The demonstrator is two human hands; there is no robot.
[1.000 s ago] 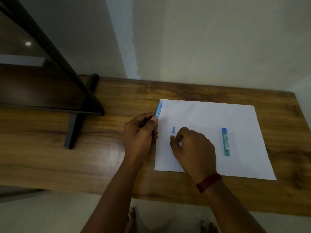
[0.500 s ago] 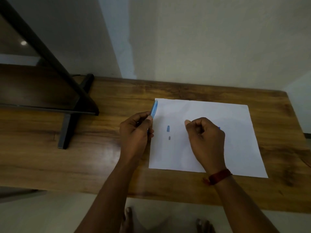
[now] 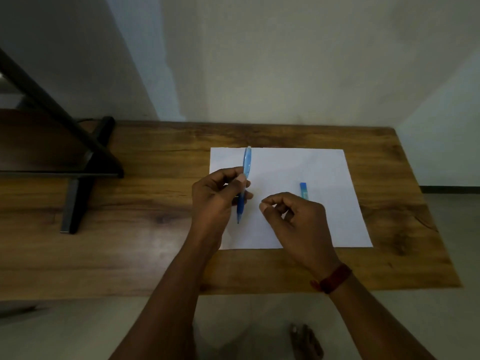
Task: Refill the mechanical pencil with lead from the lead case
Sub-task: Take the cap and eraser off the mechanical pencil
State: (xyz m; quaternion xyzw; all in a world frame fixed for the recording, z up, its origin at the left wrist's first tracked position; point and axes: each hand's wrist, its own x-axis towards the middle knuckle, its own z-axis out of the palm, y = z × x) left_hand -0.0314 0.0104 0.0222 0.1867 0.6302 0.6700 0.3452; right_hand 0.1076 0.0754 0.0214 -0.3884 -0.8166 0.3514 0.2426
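On top of the wooden table (image 3: 166, 203) sits a white sheet of paper (image 3: 324, 172), and both hands are working right over it. Left hand (image 3: 215, 201) has the blue mechanical pencil (image 3: 245, 175) pinched between thumb and fingers, gripping it around the middle. Pencil's pretty much upright in the frame, tip pointing back toward the person and the lighter blue end sticking out past the far edge of the paper.

Right hand (image 3: 298, 219) is curled loosely just beside the pencil, thumb and index fingertip brought close together like a pinch. Honestly can't tell if there's anything between them, it's too dark and too tiny to make out. There's a reddish-brown band (image 3: 333, 279) on that wrist.

Blue lead case (image 3: 303, 190) is lying flat on the paper just beyond the right hand's knuckles, its near end hidden behind them. It's well apart from the pencil.

Off to the left on the table there's a dark stand with a black foot (image 3: 85, 178). Plain wall (image 3: 259, 61) behind everything.
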